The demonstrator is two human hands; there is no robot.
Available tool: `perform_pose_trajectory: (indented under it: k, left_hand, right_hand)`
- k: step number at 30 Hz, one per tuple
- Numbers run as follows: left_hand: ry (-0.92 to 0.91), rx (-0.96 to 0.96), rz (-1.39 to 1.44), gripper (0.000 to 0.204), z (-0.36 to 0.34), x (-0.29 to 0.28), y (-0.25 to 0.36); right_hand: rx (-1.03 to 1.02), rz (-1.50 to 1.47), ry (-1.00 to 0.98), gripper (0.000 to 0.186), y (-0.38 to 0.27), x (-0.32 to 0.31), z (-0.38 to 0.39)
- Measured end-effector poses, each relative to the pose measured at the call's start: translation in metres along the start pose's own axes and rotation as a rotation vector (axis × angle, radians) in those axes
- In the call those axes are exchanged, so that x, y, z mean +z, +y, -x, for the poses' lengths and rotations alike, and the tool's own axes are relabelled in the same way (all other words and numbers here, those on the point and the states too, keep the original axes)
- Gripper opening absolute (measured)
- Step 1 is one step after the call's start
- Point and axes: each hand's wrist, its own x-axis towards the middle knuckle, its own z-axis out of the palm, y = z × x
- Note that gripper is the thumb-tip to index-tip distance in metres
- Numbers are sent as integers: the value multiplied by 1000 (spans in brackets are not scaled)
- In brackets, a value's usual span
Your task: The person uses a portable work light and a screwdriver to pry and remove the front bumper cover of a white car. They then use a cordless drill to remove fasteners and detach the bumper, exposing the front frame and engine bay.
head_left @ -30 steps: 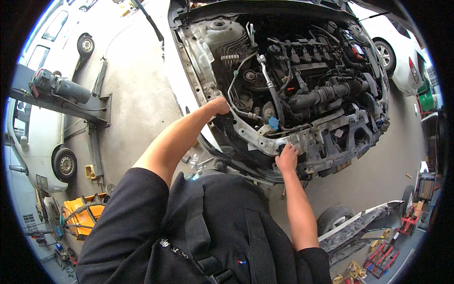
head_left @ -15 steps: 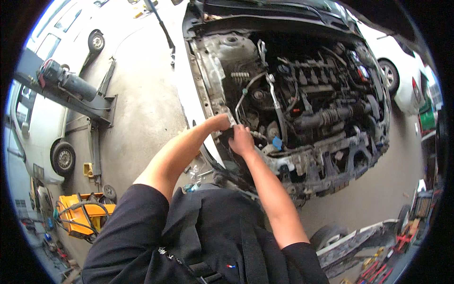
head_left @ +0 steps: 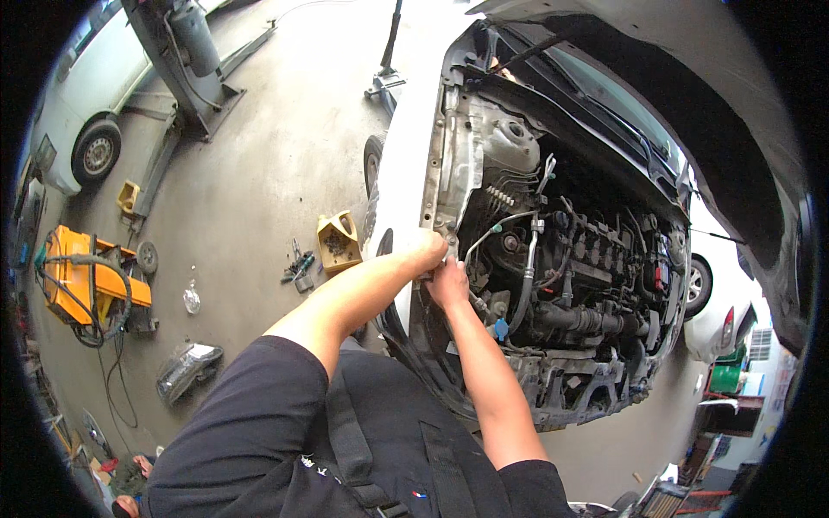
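Observation:
My left hand (head_left: 430,249) is closed at the inner edge of the white fender (head_left: 403,147), on the metal rail at the side of the open engine bay (head_left: 587,263). My right hand (head_left: 448,281) is just below it, fingers bent against the same corner. What either hand grips is hidden. A blue cap (head_left: 501,328) and several hoses (head_left: 527,285) lie to the right of my hands in the bay. The raised hood (head_left: 725,138) hangs over the car's right side of the picture.
An orange machine (head_left: 99,281) with hoses, a yellow jug (head_left: 338,243), tools (head_left: 298,268) and a headlamp (head_left: 188,369) sit on the floor at left. A lift post (head_left: 177,65) stands behind them. Another person (head_left: 129,483) is low at bottom left. A white car (head_left: 717,324) is at right.
My right hand has moved from the front corner of the bay up and left to beside my left hand. The view has turned, showing more floor at left and the hood at right.

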Motion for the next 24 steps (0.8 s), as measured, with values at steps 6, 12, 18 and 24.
perform_pose_trajectory:
  k: [6,12,18,24]
  left_hand:
    - [97,-7,-16,18,12,-12,15]
    - [-103,-28,-109,18,0,3,21]
    - [-86,-27,-124,19,-7,32,13]
    - [-79,12,-193,19,-10,16,17]
  right_hand:
    - [124,-261,21,30,-3,2,-6]
    - [138,-261,-78,31,4,-7,-15]
    - [86,-264,-26,31,2,-2,-13]
    - [95,-162,-104,39,4,-10,-15]
